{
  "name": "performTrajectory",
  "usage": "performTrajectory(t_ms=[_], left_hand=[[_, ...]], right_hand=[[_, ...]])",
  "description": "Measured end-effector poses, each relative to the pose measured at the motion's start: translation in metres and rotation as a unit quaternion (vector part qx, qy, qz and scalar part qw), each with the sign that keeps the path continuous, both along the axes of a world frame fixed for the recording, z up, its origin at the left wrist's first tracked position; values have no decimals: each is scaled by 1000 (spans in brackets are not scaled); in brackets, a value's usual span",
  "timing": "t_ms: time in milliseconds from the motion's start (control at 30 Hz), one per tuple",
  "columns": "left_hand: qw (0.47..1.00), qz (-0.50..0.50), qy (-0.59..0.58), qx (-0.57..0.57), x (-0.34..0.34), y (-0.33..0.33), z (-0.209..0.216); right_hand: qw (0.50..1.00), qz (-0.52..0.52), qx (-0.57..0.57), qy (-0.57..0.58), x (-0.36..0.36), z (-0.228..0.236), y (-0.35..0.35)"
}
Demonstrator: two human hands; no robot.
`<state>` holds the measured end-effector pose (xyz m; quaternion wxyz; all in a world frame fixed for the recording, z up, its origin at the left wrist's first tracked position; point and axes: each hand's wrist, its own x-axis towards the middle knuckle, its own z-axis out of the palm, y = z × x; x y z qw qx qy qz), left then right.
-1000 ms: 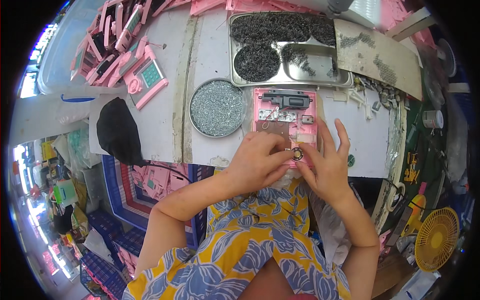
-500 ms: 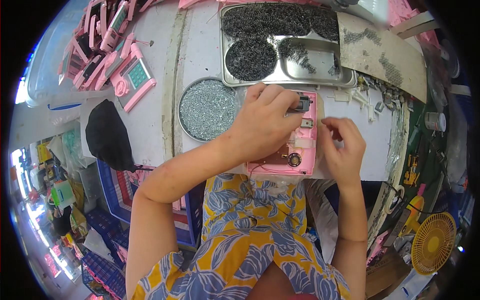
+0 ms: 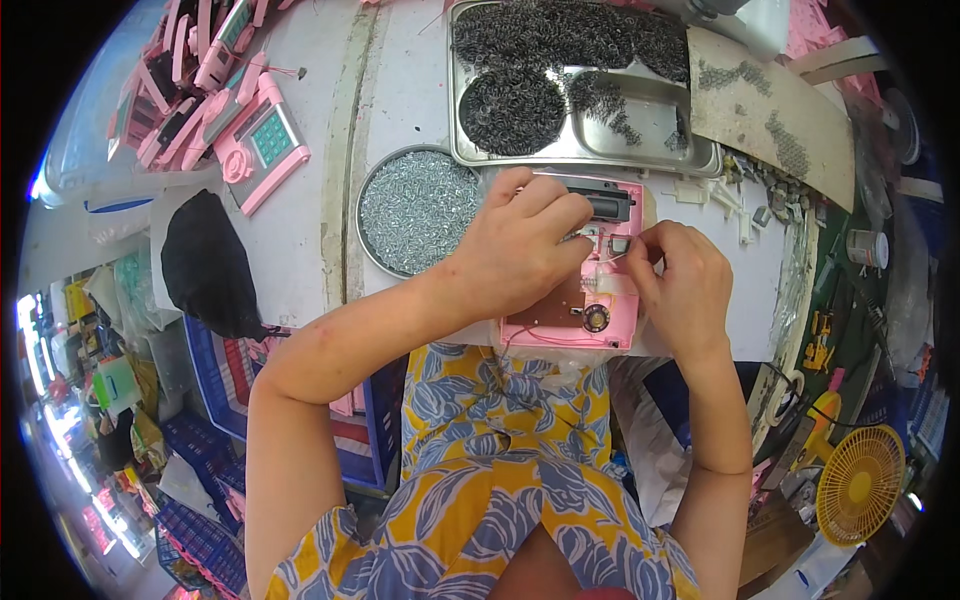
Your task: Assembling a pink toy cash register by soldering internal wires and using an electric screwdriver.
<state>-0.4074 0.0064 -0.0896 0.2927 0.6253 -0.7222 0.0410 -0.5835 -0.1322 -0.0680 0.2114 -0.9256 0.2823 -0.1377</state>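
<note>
An open pink plastic housing [image 3: 625,305] lies on the table in front of me, with a black block-shaped part [image 3: 608,203], a brown circuit board [image 3: 555,306], a small round speaker-like part [image 3: 596,318] and thin wires inside. My left hand [image 3: 525,235] is over its left half, fingers curled and closed near the middle; what they hold is hidden. At the housing's right edge, my right hand [image 3: 682,275] has thumb and forefinger pinched beside a small metal piece [image 3: 619,244]. Whether something tiny is between those fingertips cannot be made out.
A round pan of small silvery pins or screws [image 3: 418,210] stands left of the housing. Behind is a metal tray [image 3: 640,105] with dark coil springs. Pink devices with green keypads [image 3: 270,140] are piled far left, near a black cloth bag [image 3: 208,265]. A yellow fan [image 3: 862,485] stands lower right.
My right hand has moved left onto the housing's edge, and its fingers have closed together. My left hand has shifted slightly, leaving more of the black part visible. The view has shifted a little.
</note>
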Motion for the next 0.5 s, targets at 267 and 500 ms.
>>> performTrajectory(t_ms=[267,500], left_hand=[[1000,-7,-13,1,-2,-2,-3],[999,-24,-29,-28,-4,-2,-4]], right_hand=[[992,-2,-85,92,10,2,12],[945,-50,322,-35,-15,13,-16]])
